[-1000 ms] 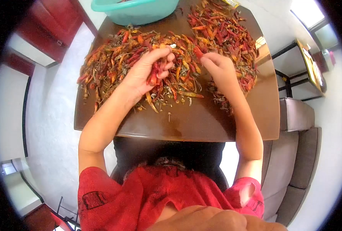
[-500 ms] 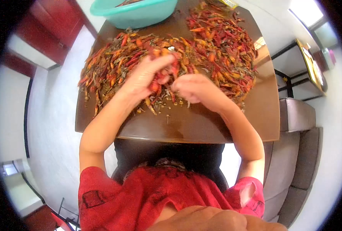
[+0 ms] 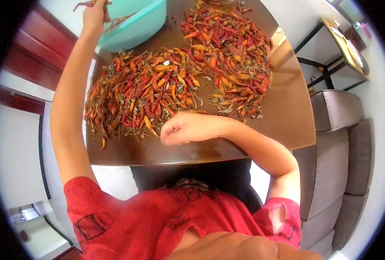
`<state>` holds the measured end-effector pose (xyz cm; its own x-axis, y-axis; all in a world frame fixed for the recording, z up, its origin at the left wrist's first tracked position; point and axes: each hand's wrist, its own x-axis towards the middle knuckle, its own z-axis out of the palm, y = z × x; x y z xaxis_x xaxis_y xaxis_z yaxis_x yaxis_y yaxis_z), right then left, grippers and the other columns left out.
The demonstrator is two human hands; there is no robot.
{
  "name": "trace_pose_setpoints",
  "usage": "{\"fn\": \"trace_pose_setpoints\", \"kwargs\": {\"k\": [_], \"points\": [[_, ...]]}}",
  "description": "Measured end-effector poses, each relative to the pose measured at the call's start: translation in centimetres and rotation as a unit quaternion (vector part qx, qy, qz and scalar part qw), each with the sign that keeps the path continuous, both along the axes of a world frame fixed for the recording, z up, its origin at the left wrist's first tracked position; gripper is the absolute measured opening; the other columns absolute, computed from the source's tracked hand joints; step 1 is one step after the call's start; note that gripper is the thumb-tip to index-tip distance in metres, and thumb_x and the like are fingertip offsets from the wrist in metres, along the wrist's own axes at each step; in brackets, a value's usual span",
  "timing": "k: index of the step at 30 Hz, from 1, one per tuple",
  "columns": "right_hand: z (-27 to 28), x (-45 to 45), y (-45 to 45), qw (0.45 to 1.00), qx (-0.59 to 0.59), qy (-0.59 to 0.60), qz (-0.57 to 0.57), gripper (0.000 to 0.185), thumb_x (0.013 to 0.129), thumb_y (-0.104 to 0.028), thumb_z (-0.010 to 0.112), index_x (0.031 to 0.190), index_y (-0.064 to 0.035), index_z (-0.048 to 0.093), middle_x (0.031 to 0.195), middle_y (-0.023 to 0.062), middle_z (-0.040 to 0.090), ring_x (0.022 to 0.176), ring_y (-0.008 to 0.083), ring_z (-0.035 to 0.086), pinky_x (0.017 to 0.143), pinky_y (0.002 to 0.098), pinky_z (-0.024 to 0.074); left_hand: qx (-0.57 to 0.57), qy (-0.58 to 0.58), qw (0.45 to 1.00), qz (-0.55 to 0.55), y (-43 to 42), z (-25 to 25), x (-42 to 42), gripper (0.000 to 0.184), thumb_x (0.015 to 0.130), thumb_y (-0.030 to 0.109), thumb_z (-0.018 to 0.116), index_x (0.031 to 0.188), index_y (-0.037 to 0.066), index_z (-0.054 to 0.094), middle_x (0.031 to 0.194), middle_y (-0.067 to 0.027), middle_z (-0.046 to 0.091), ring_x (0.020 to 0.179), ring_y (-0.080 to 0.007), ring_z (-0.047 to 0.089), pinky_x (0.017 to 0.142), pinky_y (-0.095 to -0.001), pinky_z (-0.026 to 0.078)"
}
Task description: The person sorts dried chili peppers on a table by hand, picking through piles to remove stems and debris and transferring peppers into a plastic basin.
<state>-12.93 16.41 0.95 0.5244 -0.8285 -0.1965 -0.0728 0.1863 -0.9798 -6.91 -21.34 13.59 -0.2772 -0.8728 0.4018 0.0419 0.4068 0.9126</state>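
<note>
My left hand (image 3: 95, 16) is stretched out to the top left, at the rim of a turquoise basin (image 3: 147, 27). Its fingers are closed on a dried chili pepper (image 3: 82, 4), dark reddish brown, whose end sticks out to the left. More dark dried peppers (image 3: 122, 20) lie inside the basin. My right hand (image 3: 179, 129) is curled with its fingers together, low over the front of the table. Whatever it might hold is hidden. Just beyond it spreads a pile of red and orange dried chili peppers (image 3: 136, 89) mixed with dry leaves and stems.
A second pile of dried peppers (image 3: 231, 56) covers the right side of the brown glossy table (image 3: 290, 117). A grey sofa (image 3: 331, 164) stands to the right, with a small black-framed table (image 3: 344, 47) behind it. Red doors (image 3: 36, 47) are at the left.
My left hand has left the pile and reached to the basin with a pepper. My right hand has moved left and nearer to me. The view has shifted, showing more of the basin.
</note>
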Motion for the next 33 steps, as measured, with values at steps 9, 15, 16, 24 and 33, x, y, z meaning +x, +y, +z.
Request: {"fn": "trace_pose_setpoints", "kwargs": {"k": [9, 15, 16, 24, 33], "points": [[0.1, 0.1, 0.2, 1.000, -0.021, 0.015, 0.010, 0.026, 0.089, -0.026, 0.059, 0.096, -0.0018, 0.065, 0.080, -0.0026, 0.062, 0.072, 0.0069, 0.053, 0.064, 0.0255, 0.0449, -0.242, -0.310, 0.914, 0.099, -11.0, -3.4, -2.3, 0.042, 0.084, 0.044, 0.067, 0.092, 0.003, 0.070, 0.086, -0.0124, 0.066, 0.077, -0.0241, 0.064, 0.066, -0.0364, 0.050], [-0.4, 0.3, 0.3, 0.999, -0.028, 0.014, 0.024, 0.024, 0.088, -0.024, 0.058, 0.095, -0.0024, 0.066, 0.078, -0.0012, 0.062, 0.071, 0.0072, 0.054, 0.063, 0.0261, 0.0453, -0.436, -0.089, 0.895, -0.016, 2.9, -2.0, -6.9, 0.027, 0.092, 0.032, 0.061, 0.084, 0.006, 0.063, 0.068, -0.0081, 0.059, 0.063, -0.0174, 0.057, 0.059, -0.0319, 0.047], [-0.5, 0.3, 0.3, 0.999, -0.028, 0.014, 0.030, 0.024, 0.088, -0.024, 0.058, 0.094, -0.0026, 0.066, 0.078, -0.0011, 0.062, 0.071, 0.0072, 0.054, 0.063, 0.0262, 0.0454, -0.370, -0.170, 0.911, -0.069, 7.4, -2.7, -6.9, 0.026, 0.092, 0.034, 0.061, 0.088, 0.008, 0.065, 0.076, -0.0115, 0.062, 0.070, -0.0178, 0.059, 0.066, -0.0326, 0.048], [-0.3, 0.3, 0.5, 0.998, -0.031, 0.018, 0.043, 0.023, 0.088, -0.024, 0.058, 0.092, -0.0028, 0.065, 0.076, -0.0014, 0.061, 0.069, 0.0074, 0.053, 0.062, 0.0263, 0.0448, -0.585, -0.254, 0.649, -0.414, 22.4, -10.7, -4.4, 0.029, 0.074, 0.008, 0.065, 0.102, 0.008, 0.066, 0.082, -0.0057, 0.056, 0.078, -0.0250, 0.055, 0.070, -0.0363, 0.044], [-0.3, 0.3, 0.6, 0.998, -0.037, 0.010, 0.049, 0.022, 0.087, -0.024, 0.058, 0.091, -0.0033, 0.064, 0.075, -0.0010, 0.060, 0.068, 0.0082, 0.053, 0.062, 0.0267, 0.0446, -0.570, -0.267, 0.670, -0.392, 23.1, -12.6, -3.7, 0.017, 0.079, 0.011, 0.063, 0.096, 0.010, 0.063, 0.084, -0.0052, 0.056, 0.083, -0.0246, 0.055, 0.074, -0.0350, 0.043]]}}
